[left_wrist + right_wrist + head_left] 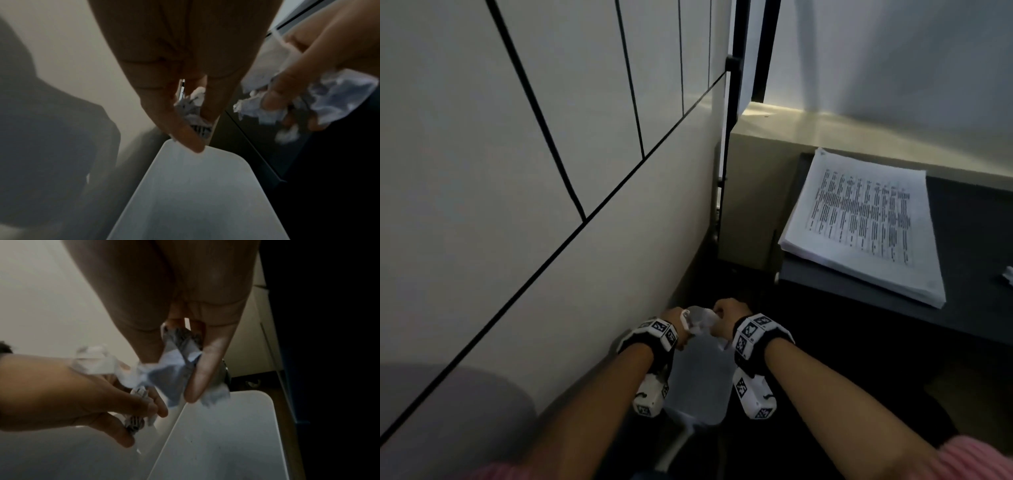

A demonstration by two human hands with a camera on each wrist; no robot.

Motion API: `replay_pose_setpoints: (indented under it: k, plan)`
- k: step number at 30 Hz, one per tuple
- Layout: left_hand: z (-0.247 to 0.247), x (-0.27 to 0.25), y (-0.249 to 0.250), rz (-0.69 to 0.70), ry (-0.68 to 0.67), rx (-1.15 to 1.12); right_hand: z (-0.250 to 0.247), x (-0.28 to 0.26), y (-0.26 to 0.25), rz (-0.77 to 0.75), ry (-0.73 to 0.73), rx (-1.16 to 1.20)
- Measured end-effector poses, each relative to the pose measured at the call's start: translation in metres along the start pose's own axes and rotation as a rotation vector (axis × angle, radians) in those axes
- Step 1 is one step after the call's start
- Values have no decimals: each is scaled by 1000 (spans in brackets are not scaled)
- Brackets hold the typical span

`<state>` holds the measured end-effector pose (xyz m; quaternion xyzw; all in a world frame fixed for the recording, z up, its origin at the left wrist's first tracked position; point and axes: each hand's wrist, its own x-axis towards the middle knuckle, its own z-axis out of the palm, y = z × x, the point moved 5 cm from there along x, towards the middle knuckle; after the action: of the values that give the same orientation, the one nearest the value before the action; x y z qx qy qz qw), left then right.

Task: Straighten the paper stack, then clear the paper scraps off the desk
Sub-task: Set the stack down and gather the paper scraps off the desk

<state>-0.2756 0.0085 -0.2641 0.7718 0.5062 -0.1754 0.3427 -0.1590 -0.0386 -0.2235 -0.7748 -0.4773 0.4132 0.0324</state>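
Note:
Both hands hang side by side over a white bin point(693, 394) on the floor left of the desk. My left hand point(675, 320) grips crumpled paper scraps point(193, 107) between curled fingers, above the bin's rim point(216, 154). My right hand point(727, 317) clutches a bigger wad of crumpled scraps point(174, 369) over the bin opening point(222, 434). The right hand's wad also shows in the left wrist view point(333, 100). The printed paper stack point(866, 222) lies squared on the dark desk point(979, 281) at the right. One small white scrap point(1008, 274) sits at the desk's right edge.
A panelled pale wall point(517, 171) runs along the left, close to the bin. A beige ledge point(825, 133) sits behind the desk. Dark floor point(842, 359) lies beneath the desk edge. Pink sleeves point(976, 459) show at the bottom.

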Motion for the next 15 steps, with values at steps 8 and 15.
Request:
replay_pose_setpoints:
  k: [8,15]
  plan:
    - [15,20,-10,22,-20,-32,17,26,22,-6,-38,140]
    - [17,23,-4,53,-18,12,17,29,31,-70,-42,265]
